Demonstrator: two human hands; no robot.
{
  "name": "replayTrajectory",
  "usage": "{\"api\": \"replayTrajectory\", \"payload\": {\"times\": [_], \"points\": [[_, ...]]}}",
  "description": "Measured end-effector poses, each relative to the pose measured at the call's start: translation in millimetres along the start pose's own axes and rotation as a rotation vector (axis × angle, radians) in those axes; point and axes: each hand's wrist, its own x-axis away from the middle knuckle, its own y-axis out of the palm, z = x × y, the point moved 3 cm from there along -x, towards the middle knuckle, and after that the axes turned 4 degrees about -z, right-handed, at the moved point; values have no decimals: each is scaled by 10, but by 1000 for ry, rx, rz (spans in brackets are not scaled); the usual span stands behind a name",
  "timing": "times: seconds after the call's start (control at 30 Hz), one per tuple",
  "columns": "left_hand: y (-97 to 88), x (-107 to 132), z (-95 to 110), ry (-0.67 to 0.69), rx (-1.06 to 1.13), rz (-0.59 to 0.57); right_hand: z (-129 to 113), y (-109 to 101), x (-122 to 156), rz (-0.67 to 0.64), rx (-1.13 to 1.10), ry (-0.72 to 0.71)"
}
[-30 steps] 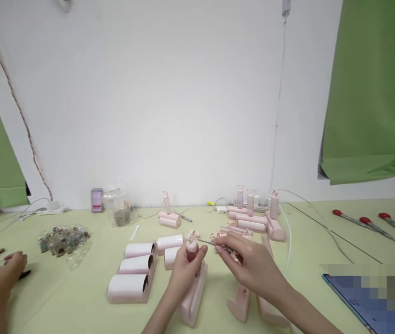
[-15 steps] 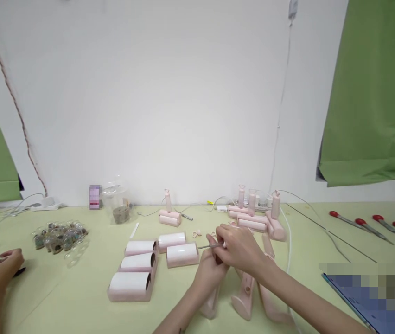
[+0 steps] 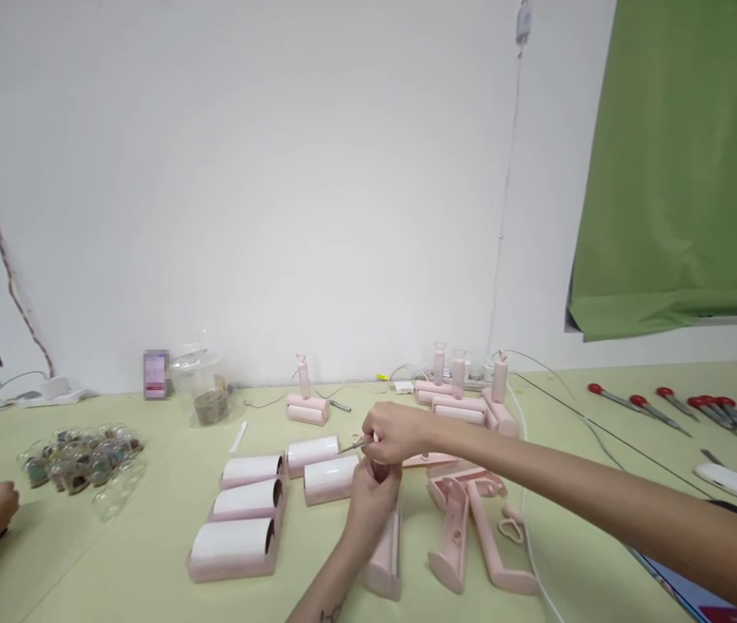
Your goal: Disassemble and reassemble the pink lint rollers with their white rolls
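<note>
Thin tool [image 3: 350, 447] in right fingers [image 3: 376, 426]

On the worktop [image 3: 102, 571], I have a heap of clear domes [image 3: 76, 460] to my left, a phone [image 3: 157, 377] beside a tub [image 3: 202, 385] near the wall [image 3: 330, 190], and a green curtain [image 3: 673, 182] hanging right.

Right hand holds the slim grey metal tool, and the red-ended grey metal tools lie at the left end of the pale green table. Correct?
Not quite: the red-ended grey metal tools lie toward the right end of the pale green table, as the head view shows. The right hand does hold the slim grey metal tool.
</note>
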Motion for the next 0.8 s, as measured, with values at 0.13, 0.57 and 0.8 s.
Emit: {"api": "replayTrajectory", "payload": {"times": [0.13,0.57,0.8], "points": [[14,130,-8,-6,15,-82,236,1,-17,-37,-112,69],[-149,167,-70,151,-215,-417,1099,312,267,-49,148,490],[-421,317,-214,-23,-410,-452,878,-63,559,26,147,421]]}}
